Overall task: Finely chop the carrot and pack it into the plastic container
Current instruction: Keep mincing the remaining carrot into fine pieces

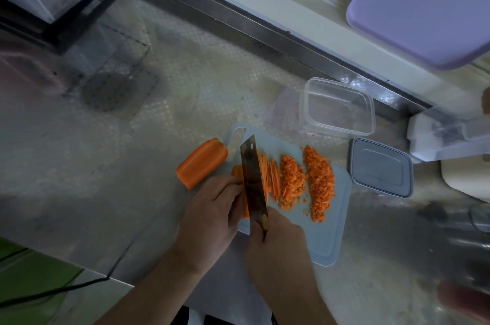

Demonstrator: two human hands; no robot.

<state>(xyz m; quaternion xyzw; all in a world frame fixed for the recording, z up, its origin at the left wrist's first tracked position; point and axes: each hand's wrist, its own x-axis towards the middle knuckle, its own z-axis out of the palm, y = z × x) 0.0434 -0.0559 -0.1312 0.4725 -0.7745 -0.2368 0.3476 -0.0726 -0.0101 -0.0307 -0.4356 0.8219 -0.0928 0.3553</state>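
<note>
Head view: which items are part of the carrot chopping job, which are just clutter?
In the job: cleaver, right hand, left hand, carrot strips, diced carrot, uncut carrot chunk, cutting board, clear plastic container, its lid.

Lying about: purple board, black cable.

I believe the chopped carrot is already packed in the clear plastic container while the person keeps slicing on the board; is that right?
Not quite. The head view shows the clear plastic container empty; the chopped carrot still lies in piles on the cutting board. The rest holds: the right hand grips the knife, slicing on the board.
</note>
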